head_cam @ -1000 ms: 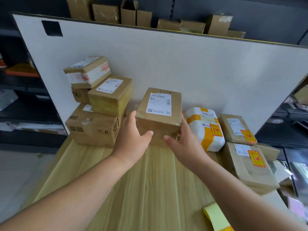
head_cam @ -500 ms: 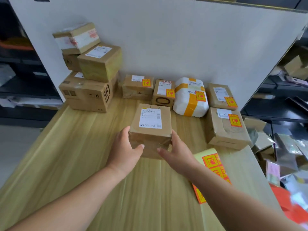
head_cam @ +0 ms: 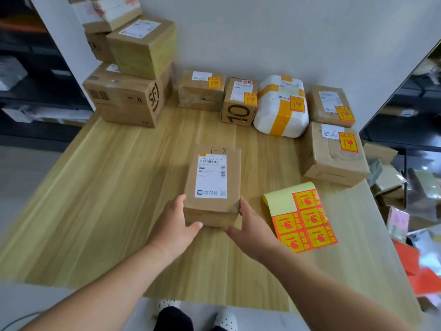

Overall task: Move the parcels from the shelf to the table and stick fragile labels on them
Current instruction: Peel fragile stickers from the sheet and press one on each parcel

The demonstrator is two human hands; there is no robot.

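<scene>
A brown cardboard parcel (head_cam: 212,182) with a white shipping label and "1-8" written on top sits on the wooden table (head_cam: 114,187). My left hand (head_cam: 173,223) grips its near left corner, and my right hand (head_cam: 248,225) grips its near right corner. To the right lies a sheet of orange and yellow fragile labels (head_cam: 303,218), several squares left on the yellow backing.
Several labelled parcels stand along the back: two brown boxes (head_cam: 201,90), a white wrapped parcel (head_cam: 281,106), and two more boxes (head_cam: 334,151) at right. A stack of unlabelled boxes (head_cam: 128,96) stands back left against a white board (head_cam: 262,32). Clutter lies off the table's right edge.
Both hands have brought the parcel down and towards me, from in front of the back row to the table's middle. The camera has tilted downward.
</scene>
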